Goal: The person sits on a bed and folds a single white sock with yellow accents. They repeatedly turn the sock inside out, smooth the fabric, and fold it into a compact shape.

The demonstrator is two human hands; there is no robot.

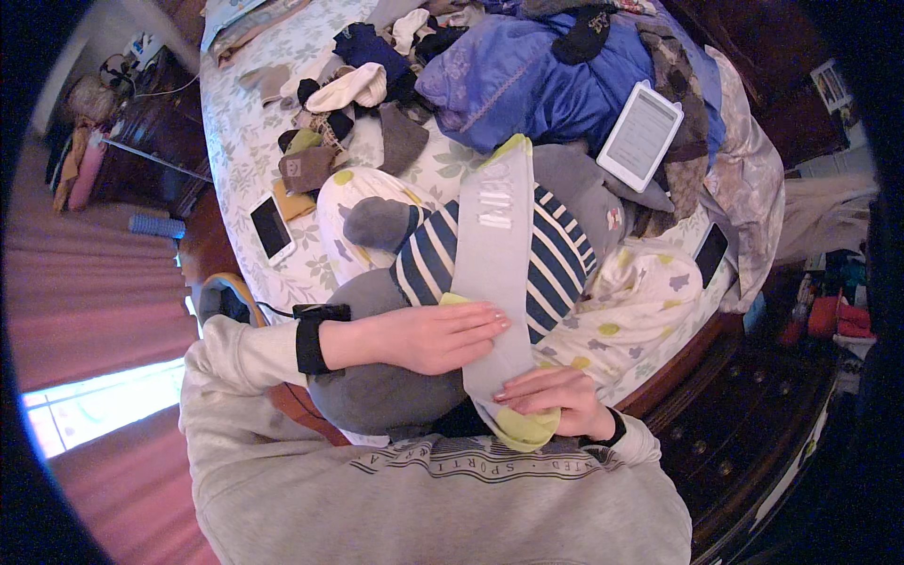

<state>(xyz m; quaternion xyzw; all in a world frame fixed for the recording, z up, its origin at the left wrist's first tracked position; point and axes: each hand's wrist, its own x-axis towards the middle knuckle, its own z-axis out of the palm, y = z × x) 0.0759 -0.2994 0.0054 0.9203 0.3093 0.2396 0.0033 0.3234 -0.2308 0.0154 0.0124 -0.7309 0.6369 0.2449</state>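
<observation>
A long pale grey sock (494,261) with yellow-green ends lies lengthwise over a grey plush toy (561,282) with navy and white stripes, which rests on my lap. My left hand (441,342) is laid flat across the sock's middle, fingers side by side, palm down. Lower down, near my sweatshirt, my right hand (561,401) grips the sock's near end beside its yellow-green tip. Whether a second sock lies beneath is hard to tell. Patterned trousers (628,311) cover my legs on both sides of the toy.
Several loose socks (346,88) are heaped on the bed sheet (244,141) ahead. Beyond the toy is a blue satiny cover (537,78), with an e-reader (640,136) at its right. A white phone (272,229) lies left, a dark phone (710,251) right near the bed's edge.
</observation>
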